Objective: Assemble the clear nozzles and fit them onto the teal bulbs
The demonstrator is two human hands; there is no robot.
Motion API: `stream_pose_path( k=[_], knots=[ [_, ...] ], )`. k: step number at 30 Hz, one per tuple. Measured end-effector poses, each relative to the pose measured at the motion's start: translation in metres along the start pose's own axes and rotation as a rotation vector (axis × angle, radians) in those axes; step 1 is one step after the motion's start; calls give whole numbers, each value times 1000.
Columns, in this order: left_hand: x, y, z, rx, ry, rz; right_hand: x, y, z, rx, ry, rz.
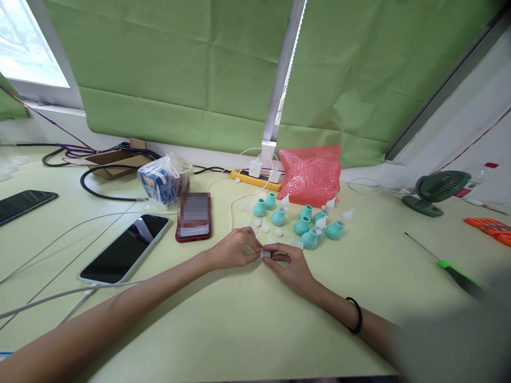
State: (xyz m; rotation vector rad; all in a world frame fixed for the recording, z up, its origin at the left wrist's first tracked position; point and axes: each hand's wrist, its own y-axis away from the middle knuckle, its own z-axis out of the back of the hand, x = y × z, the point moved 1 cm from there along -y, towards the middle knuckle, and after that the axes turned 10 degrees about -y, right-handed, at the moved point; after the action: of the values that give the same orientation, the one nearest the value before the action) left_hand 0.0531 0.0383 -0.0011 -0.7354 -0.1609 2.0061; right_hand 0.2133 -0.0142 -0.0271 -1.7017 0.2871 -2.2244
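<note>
Both my hands meet over the table, pinching one small clear plastic piece [265,254] from either side. My left hand [235,248] has thumb and forefinger closed on its left end. The right one, my right hand [293,268], grips its other end and wears a black band at the wrist. Just beyond them stand several teal squeeze bulbs [259,208], some with open necks and some with translucent pointed tips [321,223]. A few small whitish round pieces [265,229] lie between the bulbs and my hands.
Behind the bulbs sit a pink bubble-wrap bag [311,175] and a yellow power strip [239,175]. Left are a red-cased phone [194,217], a white-edged phone [125,249], cables and a wrapped blue package [159,183]. Right are a screwdriver [447,265] and a green fan [441,186].
</note>
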Motion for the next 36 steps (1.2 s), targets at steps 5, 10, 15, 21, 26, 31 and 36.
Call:
stream_pose_path(
  k=[5, 10, 15, 21, 26, 31, 36],
  knots=[
    [0, -1, 2, 11, 20, 10, -1, 1, -1, -19, 6, 30],
    [5, -1, 3, -7, 31, 49, -1, 2, -2, -15, 38, 81],
    [8, -1, 3, -23, 9, 64, 0, 2, -2, -8, 105, 116],
    [6, -1, 3, -15, -32, 8, 3, 1, -3, 33, 189, 230],
    [5, -2, 3, -7, -52, -38, 4, 3, -4, 60, 288, 306],
    [0, -1, 4, 3, -135, -117, 2, 4, -5, 47, 309, 287],
    [-2, -1, 6, 66, -117, -22, -1, 5, -5, -11, 190, 180]
  ],
)
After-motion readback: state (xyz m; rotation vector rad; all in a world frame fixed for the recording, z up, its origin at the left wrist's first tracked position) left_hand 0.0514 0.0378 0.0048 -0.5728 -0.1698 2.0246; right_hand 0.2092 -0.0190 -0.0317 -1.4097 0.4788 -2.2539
